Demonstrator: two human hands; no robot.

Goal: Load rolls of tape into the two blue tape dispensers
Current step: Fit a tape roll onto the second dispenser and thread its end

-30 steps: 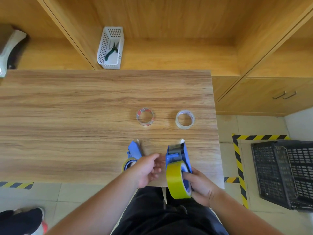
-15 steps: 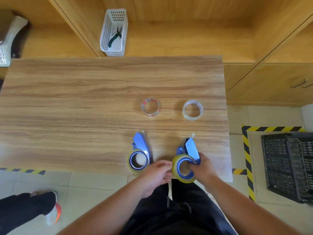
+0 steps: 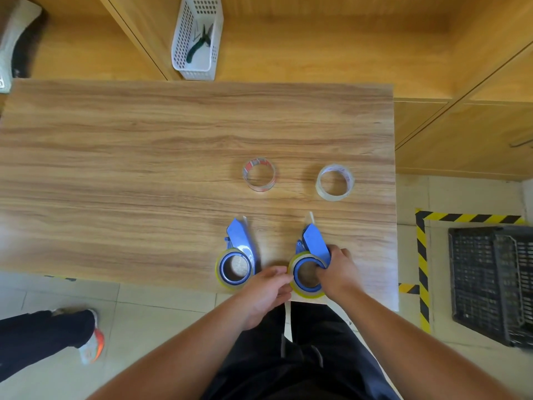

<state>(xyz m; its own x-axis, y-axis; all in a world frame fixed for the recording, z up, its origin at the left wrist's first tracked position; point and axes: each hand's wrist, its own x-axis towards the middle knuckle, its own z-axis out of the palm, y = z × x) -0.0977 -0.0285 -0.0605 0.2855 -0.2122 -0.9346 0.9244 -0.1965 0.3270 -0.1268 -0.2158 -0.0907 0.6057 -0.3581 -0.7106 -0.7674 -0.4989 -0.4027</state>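
Two blue tape dispensers lie flat near the table's front edge, each with a yellowish roll of tape around its hub. The left dispenser [image 3: 237, 256] lies untouched. My right hand [image 3: 336, 271] grips the right dispenser [image 3: 311, 256] from its right side, fingers over the hub. My left hand [image 3: 266, 288] touches the left rim of that yellowish roll [image 3: 306, 293] with curled fingers. Two clear tape rolls lie further back: one with red print [image 3: 259, 174] and a plain one [image 3: 334, 182].
A white perforated basket [image 3: 198, 39] holding pliers stands on the shelf behind the wooden table [image 3: 144, 168]. A black crate [image 3: 493, 284] sits on the floor at right inside yellow-black tape. Another person's leg and shoe [image 3: 86, 339] are at lower left.
The right dispenser, held upright on edge a second ago, now lies flat on the table. My left hand has come against its roll. The view has tilted further down.
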